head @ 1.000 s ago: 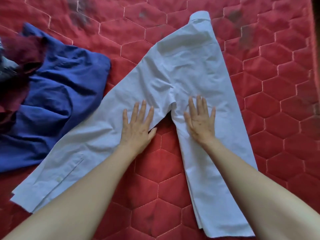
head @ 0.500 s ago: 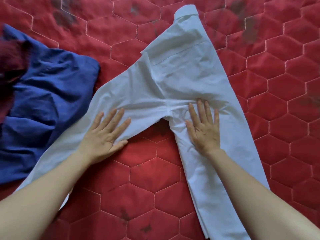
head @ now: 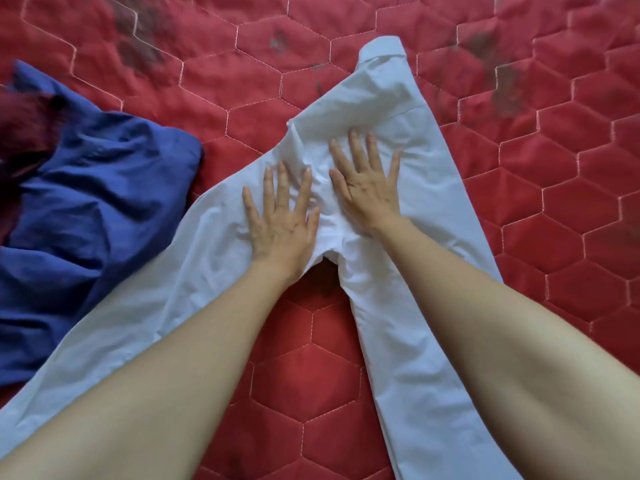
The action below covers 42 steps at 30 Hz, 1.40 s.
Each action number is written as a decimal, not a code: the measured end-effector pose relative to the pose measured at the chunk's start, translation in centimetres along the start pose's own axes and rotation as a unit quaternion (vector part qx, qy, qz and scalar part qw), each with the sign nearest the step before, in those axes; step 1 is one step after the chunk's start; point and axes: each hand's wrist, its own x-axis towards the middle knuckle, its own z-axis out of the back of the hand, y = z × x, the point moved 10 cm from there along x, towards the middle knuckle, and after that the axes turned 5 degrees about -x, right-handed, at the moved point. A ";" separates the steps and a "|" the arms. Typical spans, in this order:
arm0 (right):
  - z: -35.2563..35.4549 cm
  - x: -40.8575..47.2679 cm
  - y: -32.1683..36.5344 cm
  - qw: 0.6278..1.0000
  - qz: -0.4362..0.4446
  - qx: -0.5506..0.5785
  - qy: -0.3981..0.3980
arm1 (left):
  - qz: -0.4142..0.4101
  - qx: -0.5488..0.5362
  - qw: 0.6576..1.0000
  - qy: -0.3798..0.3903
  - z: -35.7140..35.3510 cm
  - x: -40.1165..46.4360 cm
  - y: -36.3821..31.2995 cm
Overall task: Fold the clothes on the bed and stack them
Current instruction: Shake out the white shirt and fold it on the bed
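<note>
The white shirt (head: 391,140) lies on the red quilt (head: 571,188), just right of the blue garment (head: 86,209). Left hand (head: 280,220) and right hand (head: 367,185) press flat on it, fingers spread, gripping nothing. Smooth outward from the bunched middle, with even pressure, before folding.

Matt, creased white cloth shirt (head: 398,109) lies on red quilted bedspread (head: 554,202).

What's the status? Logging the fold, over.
Left hand and right hand open, flat on white shirt. Shirt spread, sleeve out left, unfolded. Blue garment touching sleeve.
</note>
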 end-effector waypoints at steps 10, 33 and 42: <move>-1.1 1.0 -4.7 0.983 -0.178 0.032 -0.019 | 0.027 -0.023 0.999 -0.020 -1.1 -0.4 2.0; -0.9 0.9 -4.6 0.983 -0.173 0.032 -0.057 | -0.058 -0.057 0.996 -0.026 0.1 2.3 1.8; -0.2 0.6 -3.4 0.985 -0.170 0.028 0.020 | -0.004 -0.020 0.998 -0.060 0.6 -10.7 13.7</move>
